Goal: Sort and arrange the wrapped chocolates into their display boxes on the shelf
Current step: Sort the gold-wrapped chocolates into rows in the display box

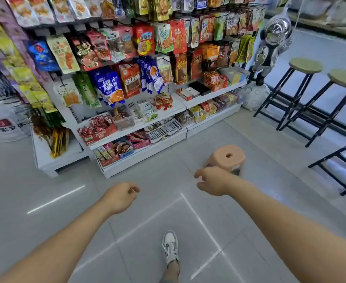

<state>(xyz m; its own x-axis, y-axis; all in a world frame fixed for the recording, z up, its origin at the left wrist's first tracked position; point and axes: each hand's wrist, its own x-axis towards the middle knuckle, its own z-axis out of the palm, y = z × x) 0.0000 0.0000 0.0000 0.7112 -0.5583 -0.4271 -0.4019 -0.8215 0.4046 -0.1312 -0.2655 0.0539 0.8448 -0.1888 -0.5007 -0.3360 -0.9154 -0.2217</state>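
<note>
The wrapped chocolates (163,101) lie as a loose heap of small red and orange pieces on the upper white shelf (177,108), at about twelve o'clock from the hands and well apart from them. At nine o'clock from the heap, on the same shelf, stand clear plastic boxes (123,120) with packets in them. Further toward eight o'clock is a red carton (98,129) full of red sachets. Whether any chocolates sit inside a box cannot be made out at this range.

Neither hand touches the goods. The left hand (121,196) is held out over the floor at seven o'clock in the view, its fingers curled in as a loose fist with nothing seen in it. The right hand (212,180), at five o'clock, is relaxed, with thumb and fingers loosely bent, a gap between them, and nothing in its grasp.

Just beyond the right hand, at one o'clock from it, a small pink plastic stool (227,158) stands on the grey tiled floor (45,180). Above the shelf hang rows of snack bags (108,86). At two o'clock in the view are two tall round-topped bar stools (305,66) with black legs, and beside them stands an astronaut figure (270,43). At six o'clock, a white shoe (170,247) rests on the tiles.
</note>
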